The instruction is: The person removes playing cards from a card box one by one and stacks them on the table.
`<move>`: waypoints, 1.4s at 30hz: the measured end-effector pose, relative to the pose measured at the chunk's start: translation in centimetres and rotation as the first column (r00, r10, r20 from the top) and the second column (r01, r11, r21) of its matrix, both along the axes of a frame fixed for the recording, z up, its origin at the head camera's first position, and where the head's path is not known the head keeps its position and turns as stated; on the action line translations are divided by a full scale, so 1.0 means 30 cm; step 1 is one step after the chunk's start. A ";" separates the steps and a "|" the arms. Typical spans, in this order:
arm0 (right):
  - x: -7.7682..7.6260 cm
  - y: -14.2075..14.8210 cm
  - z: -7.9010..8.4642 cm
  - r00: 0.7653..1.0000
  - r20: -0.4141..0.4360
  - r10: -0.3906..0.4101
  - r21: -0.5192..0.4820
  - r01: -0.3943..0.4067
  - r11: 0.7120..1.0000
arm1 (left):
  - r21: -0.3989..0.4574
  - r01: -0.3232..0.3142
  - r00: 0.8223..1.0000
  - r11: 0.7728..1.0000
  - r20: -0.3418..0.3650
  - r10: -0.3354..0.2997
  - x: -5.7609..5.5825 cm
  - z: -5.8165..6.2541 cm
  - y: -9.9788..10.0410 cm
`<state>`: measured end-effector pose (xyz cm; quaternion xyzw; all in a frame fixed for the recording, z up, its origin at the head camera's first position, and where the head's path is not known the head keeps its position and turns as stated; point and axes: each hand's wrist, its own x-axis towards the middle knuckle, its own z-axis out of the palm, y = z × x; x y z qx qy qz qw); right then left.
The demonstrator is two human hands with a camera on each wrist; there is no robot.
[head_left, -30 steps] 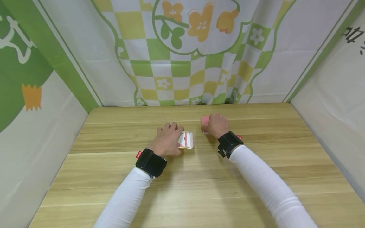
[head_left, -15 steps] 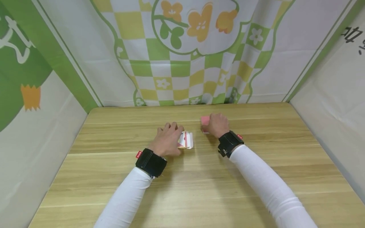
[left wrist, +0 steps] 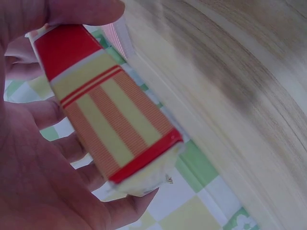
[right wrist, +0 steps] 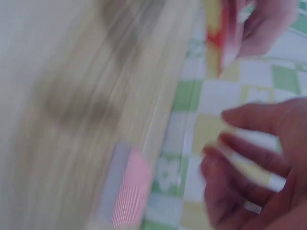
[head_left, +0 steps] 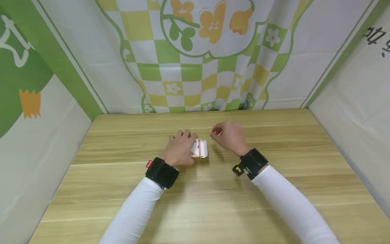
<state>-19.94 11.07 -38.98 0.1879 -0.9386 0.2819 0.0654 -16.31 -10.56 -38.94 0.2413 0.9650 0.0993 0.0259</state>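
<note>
My left hand grips a playing-card box between thumb and fingers, just above or on the table. The box has red ends and yellow and orange stripes, and a white flap stands out on its right side in the head view. To the right, my right hand hovers beside a deck of cards, pink-backed with pale edges. In the right wrist view the deck lies on the table, apart from the fingers, which are loosely bent and hold nothing. That view is blurred.
The wooden table runs to a checkered green, yellow and white curtain at the back. White cloth walls with green borders stand on both sides. Black straps circle both wrists.
My right hand has let go of the deck and lifted off it, its wrist shifting slightly right and toward me. The left hand keeps its grip on the box nearly unmoved.
</note>
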 end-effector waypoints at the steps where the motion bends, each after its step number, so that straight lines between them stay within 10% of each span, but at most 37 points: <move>1: 0.012 -0.007 0.004 0.998 0.011 0.069 -0.056 -0.069 0.996 | -0.004 -0.002 1.000 1.000 -0.001 0.002 -0.001 0.001 0.001; 7: 0.075 -0.041 0.009 0.940 0.091 0.329 -0.189 -0.308 0.932 | -0.007 -0.006 1.000 1.000 0.005 0.006 -0.001 0.004 0.003; 27: 0.087 -0.073 -0.030 0.961 0.233 0.146 -0.118 -0.121 0.986 | 0.012 -0.006 1.000 1.000 0.002 0.006 0.004 0.008 0.014; 42: 0.067 -0.035 -0.008 0.915 0.374 0.152 -0.161 -0.097 0.982 | 0.005 0.004 1.000 1.000 0.003 -0.004 -0.005 0.021 0.008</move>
